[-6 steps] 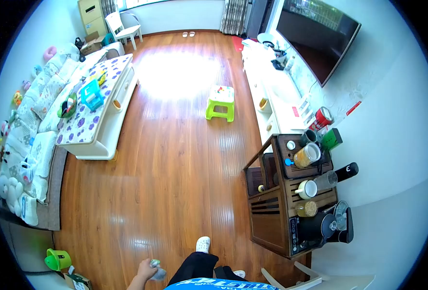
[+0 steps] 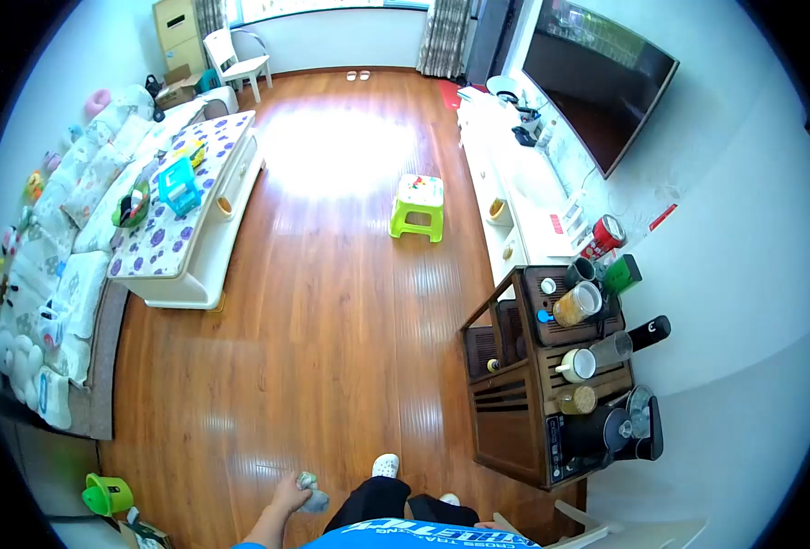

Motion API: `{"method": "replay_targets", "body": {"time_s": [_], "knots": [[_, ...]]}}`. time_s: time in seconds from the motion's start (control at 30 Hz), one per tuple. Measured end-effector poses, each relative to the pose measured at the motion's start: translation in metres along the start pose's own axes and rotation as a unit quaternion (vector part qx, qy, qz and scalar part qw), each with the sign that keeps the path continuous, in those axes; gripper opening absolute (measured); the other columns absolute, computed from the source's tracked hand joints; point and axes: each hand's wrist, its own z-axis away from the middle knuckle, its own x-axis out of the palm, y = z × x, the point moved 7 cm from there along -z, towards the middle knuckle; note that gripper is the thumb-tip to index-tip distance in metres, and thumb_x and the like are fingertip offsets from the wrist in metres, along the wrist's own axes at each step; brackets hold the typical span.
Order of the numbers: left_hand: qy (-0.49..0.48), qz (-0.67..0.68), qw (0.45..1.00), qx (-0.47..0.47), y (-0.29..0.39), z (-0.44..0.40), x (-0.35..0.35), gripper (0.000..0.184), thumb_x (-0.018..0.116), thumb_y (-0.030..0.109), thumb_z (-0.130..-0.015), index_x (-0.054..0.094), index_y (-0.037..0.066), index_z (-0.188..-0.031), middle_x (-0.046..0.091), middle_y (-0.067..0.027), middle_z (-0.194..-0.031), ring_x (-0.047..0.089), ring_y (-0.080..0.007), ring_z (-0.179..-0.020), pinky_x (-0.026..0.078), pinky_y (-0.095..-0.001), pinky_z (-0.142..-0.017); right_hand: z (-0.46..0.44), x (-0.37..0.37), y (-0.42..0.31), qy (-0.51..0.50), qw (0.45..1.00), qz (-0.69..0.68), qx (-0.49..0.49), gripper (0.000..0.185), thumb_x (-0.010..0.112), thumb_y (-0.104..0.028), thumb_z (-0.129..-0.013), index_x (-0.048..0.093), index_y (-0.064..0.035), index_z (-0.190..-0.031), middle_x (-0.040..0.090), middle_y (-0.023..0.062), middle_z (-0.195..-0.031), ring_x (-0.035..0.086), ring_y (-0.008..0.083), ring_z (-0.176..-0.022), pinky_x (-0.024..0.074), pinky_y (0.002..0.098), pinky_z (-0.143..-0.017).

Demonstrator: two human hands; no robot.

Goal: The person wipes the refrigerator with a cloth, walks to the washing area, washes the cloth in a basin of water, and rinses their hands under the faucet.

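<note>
My left hand point(image 2: 288, 495) is low in the view, to the left of my legs, with the fingers closed. It grips a small crumpled cloth point(image 2: 314, 500), pale grey with some green at the top, which hangs over the floor. The exact kind of cloth is hard to make out. Only a sliver of my right hand point(image 2: 486, 525) shows at the bottom edge, beside the blue shirt; its fingers are hidden.
Ahead on the wooden floor stands a green stool point(image 2: 418, 209). A white coffee table point(image 2: 185, 291) and a sofa point(image 2: 103, 384) line the left. On the right is a dark tea cabinet point(image 2: 510, 421) with jars and a kettle. A green bin point(image 2: 117, 494) sits lower left.
My left hand has swung slightly forward and to the right with the cloth. The view has tilted up a little, and a bit of my right hand has come into sight.
</note>
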Motion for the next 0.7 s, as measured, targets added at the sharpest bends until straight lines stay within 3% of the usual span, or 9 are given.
{"method": "replay_targets", "body": {"time_s": [0.1,0.17,0.37,0.5,0.7], "knots": [[-0.025,0.037,0.998,0.036,0.018,-0.002,-0.015,0.036,0.063,0.021,-0.060,0.055,0.003,-0.091,0.057,-0.0204,-0.088,0.054,-0.0354,-0.087,0.045,-0.0404,-0.076,0.001,-0.008,-0.015,-0.011,1.000,0.023,-0.010,0.031,0.056,-0.029,-0.081,0.062,-0.0037,-0.097,0.063,0.0085,-0.090,0.059,0.0146,-0.084,0.0444,0.0262,-0.076],[-0.007,-0.023,1.000,0.007,-0.007,-0.002,-0.009,0.035,0.064,0.022,-0.061,0.056,0.003,-0.090,0.057,-0.0202,-0.090,0.054,-0.0351,-0.088,0.045,-0.0399,-0.075,-0.007,-0.015,-0.023,-0.021,0.999,0.032,-0.030,0.031,0.056,-0.029,-0.081,0.062,-0.0036,-0.098,0.063,0.0086,-0.091,0.059,0.0147,-0.084,0.0445,0.0262,-0.076],[0.063,-0.029,0.996,-0.061,-0.039,0.044,-0.021,0.035,0.065,0.024,-0.062,0.056,0.004,-0.089,0.058,-0.0192,-0.091,0.055,-0.0344,-0.088,0.045,-0.0397,-0.074,-0.021,-0.040,-0.049,-0.051,0.993,0.067,-0.085,0.031,0.056,-0.028,-0.081,0.061,-0.0036,-0.099,0.063,0.0091,-0.092,0.059,0.0151,-0.085,0.0447,0.0260,-0.077],[0.057,-0.047,0.991,-0.114,-0.038,0.079,-0.031,0.038,0.066,0.028,-0.063,0.057,0.005,-0.092,0.058,-0.0189,-0.093,0.055,-0.0335,-0.089,0.045,-0.0390,-0.075,-0.029,-0.048,-0.064,-0.078,0.986,0.088,-0.117,0.031,0.057,-0.027,-0.081,0.061,-0.0036,-0.100,0.062,0.0094,-0.093,0.059,0.0154,-0.085,0.0449,0.0259,-0.077],[0.085,0.037,0.990,-0.110,-0.017,0.115,-0.012,0.040,0.067,0.029,-0.062,0.057,0.005,-0.092,0.059,-0.0186,-0.093,0.056,-0.0323,-0.088,0.046,-0.0385,-0.074,-0.033,-0.054,-0.077,-0.111,0.975,0.113,-0.158,0.031,0.057,-0.026,-0.081,0.060,-0.0036,-0.101,0.062,0.0099,-0.094,0.059,0.0158,-0.085,0.0451,0.0258,-0.078]]}}
